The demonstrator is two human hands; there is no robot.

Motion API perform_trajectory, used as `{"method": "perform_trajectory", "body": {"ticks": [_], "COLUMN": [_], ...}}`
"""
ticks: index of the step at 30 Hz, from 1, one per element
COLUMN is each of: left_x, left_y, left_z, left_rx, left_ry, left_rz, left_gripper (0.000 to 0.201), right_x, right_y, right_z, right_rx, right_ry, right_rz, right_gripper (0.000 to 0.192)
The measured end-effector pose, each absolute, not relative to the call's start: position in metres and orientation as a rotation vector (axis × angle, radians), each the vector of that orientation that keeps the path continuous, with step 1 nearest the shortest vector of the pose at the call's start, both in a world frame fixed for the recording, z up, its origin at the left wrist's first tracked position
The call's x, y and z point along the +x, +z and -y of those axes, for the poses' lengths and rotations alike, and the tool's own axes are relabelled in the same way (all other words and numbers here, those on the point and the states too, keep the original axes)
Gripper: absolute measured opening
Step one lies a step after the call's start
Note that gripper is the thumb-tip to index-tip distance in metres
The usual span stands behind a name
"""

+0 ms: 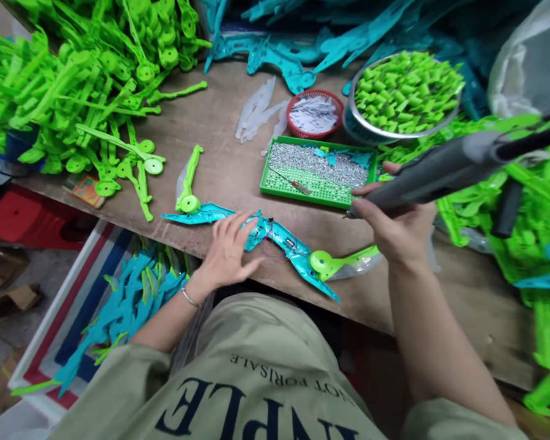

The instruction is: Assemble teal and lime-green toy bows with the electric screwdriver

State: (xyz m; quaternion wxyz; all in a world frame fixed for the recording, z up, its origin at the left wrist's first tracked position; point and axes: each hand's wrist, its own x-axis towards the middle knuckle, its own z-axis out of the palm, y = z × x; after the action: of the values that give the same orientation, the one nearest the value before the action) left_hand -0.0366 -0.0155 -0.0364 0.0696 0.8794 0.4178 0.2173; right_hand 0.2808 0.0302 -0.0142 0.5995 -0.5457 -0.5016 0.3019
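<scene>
On the bench in front of me lies a long curved blue plastic part (297, 250), with thin wires and small fittings along its inside. A green arm (324, 264) joins its right end, and a second green arm (188, 198) its left side; both carry clear film-like blades. My left hand (231, 247) lies over the left-middle of the blue part, fingers stretched out and thumb apart. My right hand (403, 226) is closed around a grey electric screwdriver (426, 174), its tip pointing left near the green tray's corner. The palm side of my left hand is hidden.
A green tray (297, 197) holds silver screws and a small screwdriver (301, 187). Behind it stand a red basket (314, 132) of white strips and a metal bowl (362, 125) of green pieces. Green parts (68, 91) are heaped left; a striped box (68, 342) stands below.
</scene>
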Motion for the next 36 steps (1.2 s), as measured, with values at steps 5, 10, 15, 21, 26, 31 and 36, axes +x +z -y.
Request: {"method": "perform_trajectory", "body": {"ticks": [5,10,15,21,26,31,36], "left_x": [-0.055,-0.030,-0.001,0.025,0.043,0.042,0.033], "left_y": [-0.046,-0.059,-0.054,-0.035,-0.026,-0.026,-0.027], "left_z": [-0.014,0.009,0.038,0.014,-0.030,-0.050,-0.053], "left_rx": [2.699,2.787,2.772,2.612,2.569,2.502,2.440], "left_ry": [0.420,0.518,0.547,0.534,0.178,0.151,0.272], "left_rz": [-1.129,-1.169,-1.162,-1.131,-0.715,-0.553,-0.559], "left_gripper": [0.062,0.049,0.064,0.044,0.053,0.031,0.021], "right_x": [0.275,0.281,0.290,0.295,0.292,0.283,0.272], "right_y": [-0.013,-0.019,-0.025,-0.022,-0.012,-0.008,-0.018], "right_z": [-0.027,-0.021,-0.018,-0.013,0.018,0.062,0.080], "right_rx": [-1.248,-1.273,-1.256,-1.301,-1.423,-1.585,-1.557], "right_ry": [0.709,0.698,0.647,0.602,0.438,0.491,0.536], "right_rz": [1.153,1.155,1.157,1.241,1.253,1.551,1.726], "right_gripper": [0.054,0.050,0.061,0.066,0.039,0.011,0.015]}}
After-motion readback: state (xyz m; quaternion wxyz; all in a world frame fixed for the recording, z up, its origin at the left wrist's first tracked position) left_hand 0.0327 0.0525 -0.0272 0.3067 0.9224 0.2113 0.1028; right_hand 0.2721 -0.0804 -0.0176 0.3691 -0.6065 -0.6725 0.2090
